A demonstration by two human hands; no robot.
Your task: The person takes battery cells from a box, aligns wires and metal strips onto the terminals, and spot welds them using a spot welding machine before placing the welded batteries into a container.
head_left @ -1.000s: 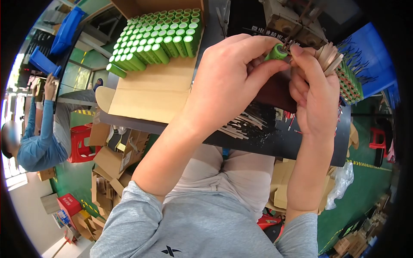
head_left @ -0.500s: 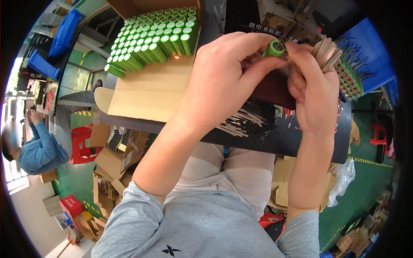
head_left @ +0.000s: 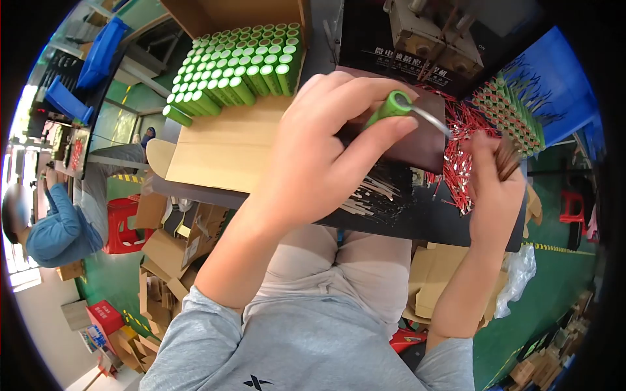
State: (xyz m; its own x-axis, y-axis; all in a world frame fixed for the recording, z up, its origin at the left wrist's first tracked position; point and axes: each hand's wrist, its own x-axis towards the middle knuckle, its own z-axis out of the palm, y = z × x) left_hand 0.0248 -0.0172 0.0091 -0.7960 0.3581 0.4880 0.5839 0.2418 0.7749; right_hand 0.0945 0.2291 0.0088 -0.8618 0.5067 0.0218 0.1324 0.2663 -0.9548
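My left hand [head_left: 332,140] pinches a green cylindrical battery cell [head_left: 390,106] between thumb and fingers, its end tilted up to the right. From that end a thin metal strip [head_left: 430,120] sticks out toward the right. My right hand [head_left: 492,186], partly smeared by motion, is closed round a bundle of thin flat strips [head_left: 508,158] and is apart from the cell. Beside it lies a pile of red wires [head_left: 464,140] with small metal ends. Behind my hands stands a dark machine [head_left: 417,55] with two metal rods over the work spot.
At the left an open cardboard box [head_left: 218,153] holds rows of green cells [head_left: 244,62]. Loose strips [head_left: 372,199] lie near the table's front edge. Finished-looking cells with dark leads [head_left: 512,107] stand by a blue bin [head_left: 574,85]. A person [head_left: 62,221] sits far left.
My left hand has drawn the cell down and left, away from the machine's rods, and a strip now shows on its end. My right hand has moved down with the bundle, uncovering the red wires.
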